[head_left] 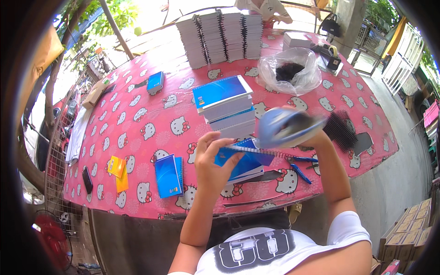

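One spiral-bound notebook (251, 149), seen nearly edge-on with its coil showing, is gripped between the thumb and fingers of the left hand (213, 158) near the table's front edge. Right hand (317, 137) is at about two o'clock from it, mostly hidden behind a motion-blurred blue-and-white object (288, 127); I cannot tell how its fingers are closed, nor what that object is. Below the held notebook lies a low stack of blue-covered books (245, 170), though whether the two touch is unclear. Measured from the held notebook, blue-handled pliers (300, 173) lie spread at half past three, and a dark heap of coils (341, 130) sits at half past two. A clear plastic bag (268, 75) with black contents stands at one o'clock, a taller pile of blue-topped books (224, 105) at eleven, and high columns of coil-edged books (220, 39) between eleven and twelve. Toward ten is a small blue stack (155, 82); at half past eight, two overlapping blue notebooks (168, 176); near nine, yellow packets (118, 169). All rest on a pink tablecloth (137, 165) with cat faces. Another person (263, 8) is at twelve, beyond the table.
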`<state>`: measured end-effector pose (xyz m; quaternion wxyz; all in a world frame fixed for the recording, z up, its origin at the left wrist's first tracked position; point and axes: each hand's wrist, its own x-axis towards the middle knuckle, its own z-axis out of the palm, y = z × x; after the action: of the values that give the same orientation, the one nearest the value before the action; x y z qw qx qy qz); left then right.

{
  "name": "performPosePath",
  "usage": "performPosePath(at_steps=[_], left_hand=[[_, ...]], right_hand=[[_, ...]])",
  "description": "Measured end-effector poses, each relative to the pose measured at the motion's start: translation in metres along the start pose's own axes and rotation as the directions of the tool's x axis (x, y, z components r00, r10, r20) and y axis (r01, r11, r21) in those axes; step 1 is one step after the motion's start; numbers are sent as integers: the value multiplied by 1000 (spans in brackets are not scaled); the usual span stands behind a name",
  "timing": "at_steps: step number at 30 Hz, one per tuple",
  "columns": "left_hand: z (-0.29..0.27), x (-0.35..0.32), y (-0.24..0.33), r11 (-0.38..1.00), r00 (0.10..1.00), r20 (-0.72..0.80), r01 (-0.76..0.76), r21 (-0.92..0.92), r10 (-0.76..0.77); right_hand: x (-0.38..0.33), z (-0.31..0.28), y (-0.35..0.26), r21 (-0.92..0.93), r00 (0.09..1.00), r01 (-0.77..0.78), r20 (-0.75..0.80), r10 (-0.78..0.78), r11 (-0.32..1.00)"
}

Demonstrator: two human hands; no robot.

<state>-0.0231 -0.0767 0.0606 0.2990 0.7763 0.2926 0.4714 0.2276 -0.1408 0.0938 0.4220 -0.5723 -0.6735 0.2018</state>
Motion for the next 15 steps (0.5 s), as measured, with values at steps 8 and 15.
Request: performPosePath(at_steps=[8, 15], left_hand=[[-7, -9, -9, 733, 937, 50, 302, -609, -345], [-13, -17, -22, 727, 940, 77, 308, -614, -333]], right_hand=[[18, 17, 0, -180, 995, 39, -82, -55, 983], [18, 32, -7, -204, 996, -7, -89, -12, 979]])
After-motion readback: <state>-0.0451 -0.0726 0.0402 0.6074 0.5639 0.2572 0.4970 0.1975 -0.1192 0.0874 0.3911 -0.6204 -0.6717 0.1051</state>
